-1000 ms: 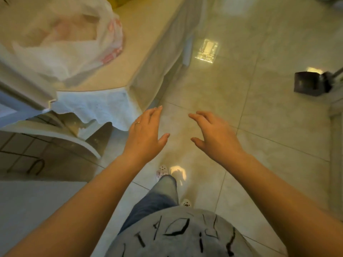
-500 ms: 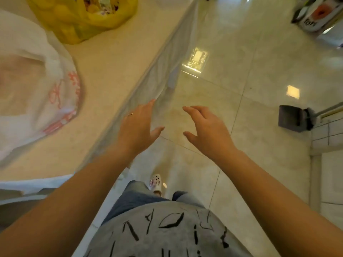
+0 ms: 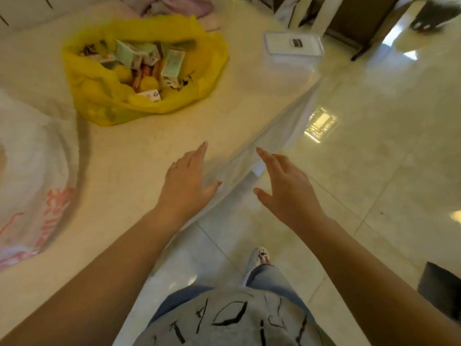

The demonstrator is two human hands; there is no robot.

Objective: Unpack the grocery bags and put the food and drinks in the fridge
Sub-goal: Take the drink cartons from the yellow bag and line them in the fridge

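A yellow plastic grocery bag (image 3: pixel 199 78) sits open on the cream table (image 3: pixel 149 146), with several cartons and packets (image 3: pixel 172 63) showing inside. A white plastic bag with red print (image 3: pixel 32 176) lies at the table's left edge, blurred. My left hand (image 3: pixel 184 183) hovers over the table's near right edge, fingers straight, holding nothing. My right hand (image 3: pixel 287 191) is stretched out over the floor just beyond that edge, also with nothing in it. Both hands are well short of the yellow bag.
A clear lidded plastic box (image 3: pixel 291 48) stands at the table's far right corner. Pale crumpled cloth (image 3: pixel 179 6) lies behind the yellow bag. A white tablecloth hangs over the table edge (image 3: pixel 274 136). Glossy tiled floor (image 3: pixel 374 158) spreads to the right; a dark object (image 3: pixel 441 290) stands at lower right.
I have walked along the table: the yellow bag has come fully into view ahead and the white bag has slid to the left. Both hands stay stretched forward, holding nothing.
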